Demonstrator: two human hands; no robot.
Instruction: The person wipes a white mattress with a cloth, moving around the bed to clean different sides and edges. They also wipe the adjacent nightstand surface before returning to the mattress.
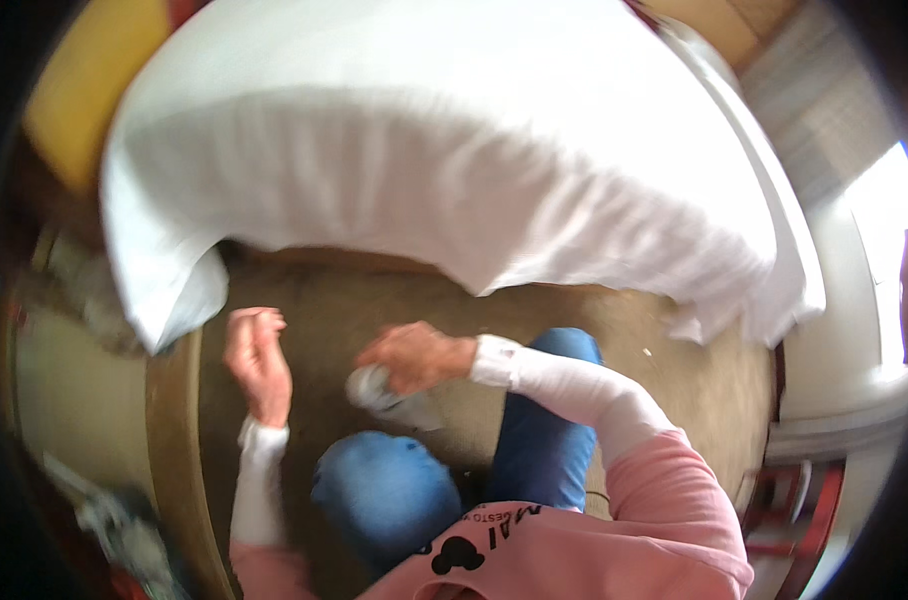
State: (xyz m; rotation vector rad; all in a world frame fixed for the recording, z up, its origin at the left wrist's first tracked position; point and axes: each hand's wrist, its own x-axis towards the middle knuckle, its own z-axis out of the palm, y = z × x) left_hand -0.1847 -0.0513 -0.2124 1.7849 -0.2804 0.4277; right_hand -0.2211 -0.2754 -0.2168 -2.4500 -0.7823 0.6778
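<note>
My right hand [420, 356] grips a whitish object [371, 388] with a pale, see-through-looking lower part, low over the floor in front of my knees. Motion blur hides what exactly it is. To its left my left hand [257, 358] is raised with the fingers curled together, and nothing shows in them. That hand is apart from the right one, close to the hanging corner of a white bed sheet [349, 165]. The sheet drapes over a bed before me, its lower edge falling in folds above the carpet.
Brown carpet [311, 300] spreads under the bed's edge and around my jeans-clad knees [386, 495]. A wooden threshold strip [172, 420] runs along the left. Blurred items [131, 540] lie beyond it. At right are a bright window [885, 262] and a dark red wooden piece of furniture [788, 517].
</note>
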